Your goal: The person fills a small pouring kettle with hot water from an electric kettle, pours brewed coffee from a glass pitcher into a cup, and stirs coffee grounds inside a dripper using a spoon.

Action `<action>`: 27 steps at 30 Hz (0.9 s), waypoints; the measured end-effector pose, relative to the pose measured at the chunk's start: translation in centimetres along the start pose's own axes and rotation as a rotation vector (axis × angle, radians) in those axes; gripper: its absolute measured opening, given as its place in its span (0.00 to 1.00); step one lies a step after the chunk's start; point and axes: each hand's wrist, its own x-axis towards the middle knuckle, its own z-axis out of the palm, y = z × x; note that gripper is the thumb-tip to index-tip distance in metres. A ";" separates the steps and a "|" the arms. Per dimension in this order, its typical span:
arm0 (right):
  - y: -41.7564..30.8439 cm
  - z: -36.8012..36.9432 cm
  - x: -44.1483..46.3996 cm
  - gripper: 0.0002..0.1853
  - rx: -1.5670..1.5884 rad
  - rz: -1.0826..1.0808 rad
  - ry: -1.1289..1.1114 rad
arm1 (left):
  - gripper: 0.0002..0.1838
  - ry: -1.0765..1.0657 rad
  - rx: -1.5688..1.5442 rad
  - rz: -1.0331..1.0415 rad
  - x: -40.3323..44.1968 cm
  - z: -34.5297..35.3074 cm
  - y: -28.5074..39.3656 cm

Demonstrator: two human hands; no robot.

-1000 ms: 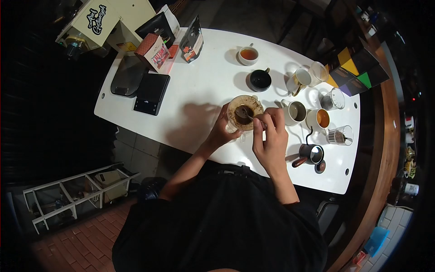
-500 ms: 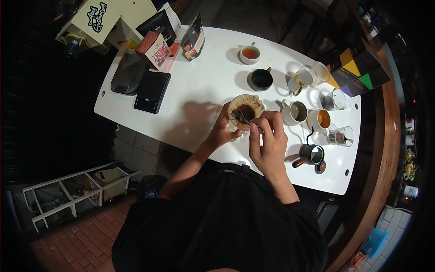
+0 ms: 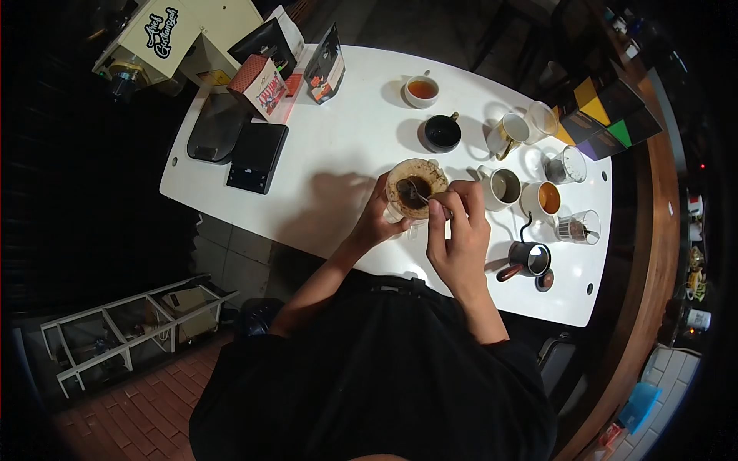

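Note:
My left hand (image 3: 374, 220) is wrapped around the side of a coffee dripper lined with a pale paper filter (image 3: 417, 167). Dark wet coffee (image 3: 415, 201) lies inside the filter, and stain marks its upper wall. Between the fingers of my right hand (image 3: 459, 237) is a spoon (image 3: 421, 197), its bowl dipped into the coffee. What stands under the dripper is mostly hidden by my hands. Just right of them is a white mug (image 3: 503, 187), beside a cup of orange-brown liquid (image 3: 546, 200).
A black gooseneck kettle (image 3: 527, 260) stands at the right front. Farther back are a black cup (image 3: 441, 134), a cup of tea-coloured liquid (image 3: 421, 91) and a gold-handled mug (image 3: 507, 136). Glasses stand along the right. A black scale (image 3: 258, 157) and coffee bags (image 3: 326, 67) are on the left.
The spoon has shifted within the filter, its bowl now farther right and deeper in the coffee. My right hand has moved slightly right; my left hand keeps its hold.

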 end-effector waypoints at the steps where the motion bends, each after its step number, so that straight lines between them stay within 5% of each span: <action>1: 0.0 0.1 0.1 0.04 0.005 -0.002 -0.006 | 0.44 -0.001 -0.011 -0.002 0.1 0.0 0.0; 27: 2.1 -0.9 -0.6 0.03 -0.028 0.079 -0.011 | 0.41 0.064 0.087 0.000 0.1 0.0 1.1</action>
